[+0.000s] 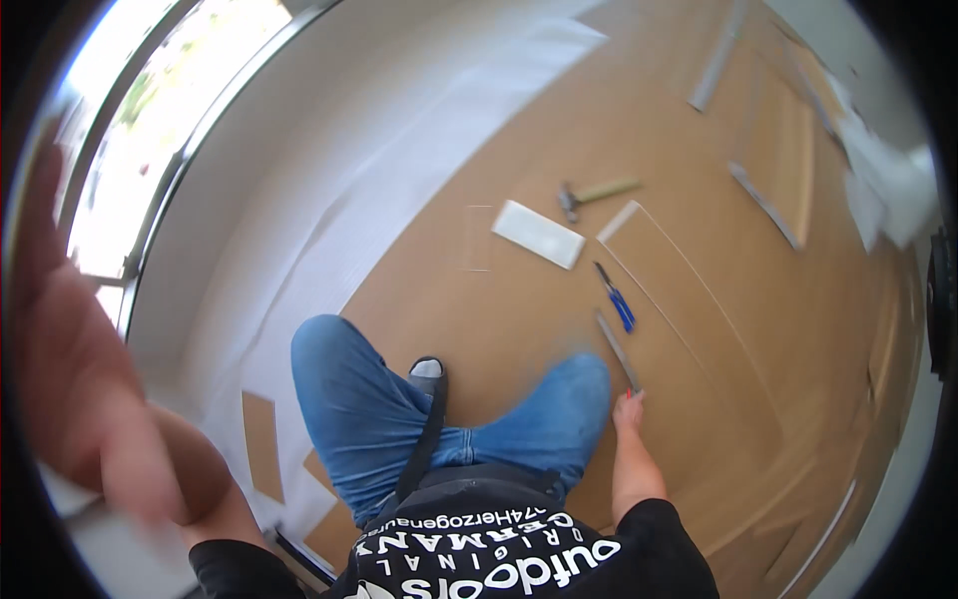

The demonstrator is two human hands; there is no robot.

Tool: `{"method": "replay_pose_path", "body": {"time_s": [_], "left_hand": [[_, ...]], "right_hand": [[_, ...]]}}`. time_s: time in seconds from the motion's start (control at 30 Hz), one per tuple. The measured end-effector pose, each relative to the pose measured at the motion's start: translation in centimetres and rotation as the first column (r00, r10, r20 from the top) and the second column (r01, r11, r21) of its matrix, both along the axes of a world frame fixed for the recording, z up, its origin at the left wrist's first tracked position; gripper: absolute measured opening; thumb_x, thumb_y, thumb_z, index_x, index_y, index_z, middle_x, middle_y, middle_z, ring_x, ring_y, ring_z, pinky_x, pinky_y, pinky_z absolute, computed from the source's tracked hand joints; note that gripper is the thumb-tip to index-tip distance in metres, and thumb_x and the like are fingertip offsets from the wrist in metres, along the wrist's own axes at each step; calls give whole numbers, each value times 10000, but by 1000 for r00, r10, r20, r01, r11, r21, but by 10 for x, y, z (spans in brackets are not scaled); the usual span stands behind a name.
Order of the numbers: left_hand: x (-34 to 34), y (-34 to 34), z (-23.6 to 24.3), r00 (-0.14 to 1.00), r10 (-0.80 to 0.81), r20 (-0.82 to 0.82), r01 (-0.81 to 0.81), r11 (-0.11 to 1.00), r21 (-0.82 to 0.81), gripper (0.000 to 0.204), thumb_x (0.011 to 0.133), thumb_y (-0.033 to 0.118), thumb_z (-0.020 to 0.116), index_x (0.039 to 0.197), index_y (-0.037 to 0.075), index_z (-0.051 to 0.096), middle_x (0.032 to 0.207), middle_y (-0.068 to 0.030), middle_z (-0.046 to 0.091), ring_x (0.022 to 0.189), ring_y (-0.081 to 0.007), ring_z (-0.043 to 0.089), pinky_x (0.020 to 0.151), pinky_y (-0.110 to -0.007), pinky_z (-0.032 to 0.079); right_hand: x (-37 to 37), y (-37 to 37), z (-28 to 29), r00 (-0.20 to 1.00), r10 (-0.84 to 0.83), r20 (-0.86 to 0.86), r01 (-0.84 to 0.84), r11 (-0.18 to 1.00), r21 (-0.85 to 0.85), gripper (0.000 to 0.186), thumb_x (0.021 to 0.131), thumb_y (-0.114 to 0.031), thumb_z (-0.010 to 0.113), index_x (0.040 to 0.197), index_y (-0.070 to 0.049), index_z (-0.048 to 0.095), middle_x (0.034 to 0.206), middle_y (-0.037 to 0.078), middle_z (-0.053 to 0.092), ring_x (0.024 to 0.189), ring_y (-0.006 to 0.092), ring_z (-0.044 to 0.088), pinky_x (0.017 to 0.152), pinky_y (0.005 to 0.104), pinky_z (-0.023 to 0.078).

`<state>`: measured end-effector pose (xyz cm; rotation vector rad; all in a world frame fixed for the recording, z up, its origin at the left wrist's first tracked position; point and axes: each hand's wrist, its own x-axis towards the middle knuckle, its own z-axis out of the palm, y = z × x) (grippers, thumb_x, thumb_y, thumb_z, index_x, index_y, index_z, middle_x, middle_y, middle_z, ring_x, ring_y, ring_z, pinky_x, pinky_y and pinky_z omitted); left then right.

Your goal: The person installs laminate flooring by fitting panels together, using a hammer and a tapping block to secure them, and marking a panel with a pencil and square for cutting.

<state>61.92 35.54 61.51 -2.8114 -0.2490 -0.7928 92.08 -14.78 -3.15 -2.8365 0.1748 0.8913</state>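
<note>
My right hand (628, 409) is closed round the handle of a long, flat, grey-bladed hand tool (618, 349). A bit of red shows at the grip, and its blade points away from me over the brown surface; whether it is a file or another tool cannot be made out. Raised close to the camera at the far left, my left hand (75, 379) is blurred, its fingers apart and holding nothing. Just beyond the grey blade lies a blue utility knife (617, 301). Farther off are a white rectangular block (539, 236) and a hammer (599, 193) with a wooden handle.
Brown sheeting (449, 260) covers the floor under my bent legs (349, 399). White sheeting (439, 140) runs along the wall below a window (150, 130). Grey metal strips (764, 205) lie at the far right. Brown offcuts (262, 446) lie at the left.
</note>
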Motion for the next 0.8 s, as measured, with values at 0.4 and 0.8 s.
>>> {"method": "replay_pose_path", "body": {"time_s": [0.4, 0.8], "left_hand": [[-401, -154, -546, 203, 597, -776, -564, -577, -591, 563, 883, 327, 688, 1321, -23, 632, 1269, -287, 671, 1173, -403, 665, 986, -481, 542], [-415, -276, -677, 365, 252, -896, -486, -770, -414, 515, 968, 394, 644, 1254, -35, 644, 1238, -277, 680, 1180, -429, 641, 1004, -493, 516]], "right_hand": [[76, 282, -53, 587, 744, 321, -799, 595, 81, 497, 998, -419, 594, 1074, 60, 699, 1053, 285, 725, 984, 435, 691, 872, 505, 523], [-51, 517, -111, 870, 492, -32, -455, 826, 334, 600, 978, -444, 671, 1175, 122, 641, 1029, 164, 729, 876, 313, 693, 752, 477, 578]]}}
